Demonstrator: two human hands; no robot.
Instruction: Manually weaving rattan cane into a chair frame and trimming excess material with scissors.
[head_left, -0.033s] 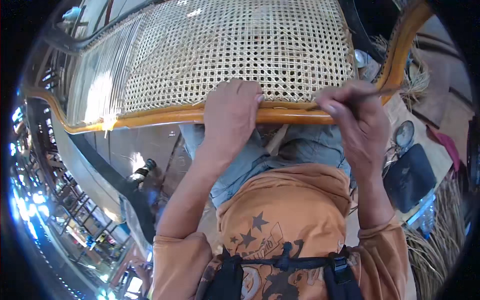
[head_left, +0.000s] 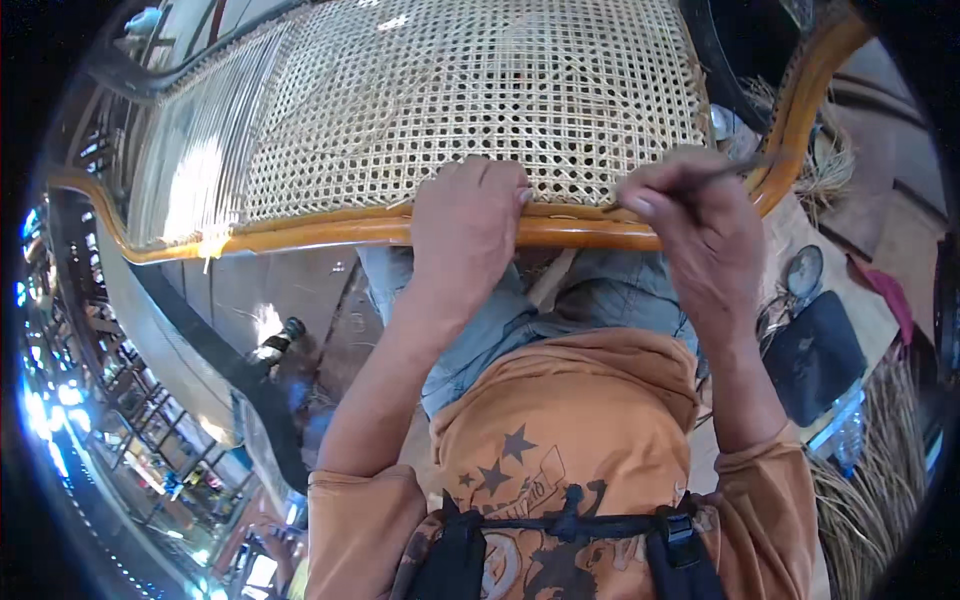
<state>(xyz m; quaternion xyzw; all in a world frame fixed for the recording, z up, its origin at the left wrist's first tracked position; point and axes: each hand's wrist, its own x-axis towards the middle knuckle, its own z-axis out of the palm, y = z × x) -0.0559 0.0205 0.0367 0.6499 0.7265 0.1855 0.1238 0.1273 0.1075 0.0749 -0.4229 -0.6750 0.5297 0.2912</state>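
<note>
A woven cane panel [head_left: 450, 110] with open holes stretches across a curved, varnished wooden frame [head_left: 330, 234]. My left hand [head_left: 462, 235] lies over the near rail of this frame, its fingers bent down on the cane edge and its thumb alongside. To the right, my right hand [head_left: 705, 225] is closed around a thin dark rod, like an awl [head_left: 728, 176]. The rod slants down to the left, and its tip is at the seam between cane and rail. Whether the tip is in a hole cannot be made out.
Unwoven pale strands [head_left: 190, 190] span the panel's left end. A dark curved bar [head_left: 225, 350] is at left. On the right lie a black flat piece [head_left: 815, 360], a clear plastic bottle [head_left: 850, 435] and a heap of dry strands [head_left: 890, 470]. My legs [head_left: 620, 295] are under the rail.
My right hand and the awl-like rod have shifted slightly left along the rail. My left hand keeps its place on the rail.
</note>
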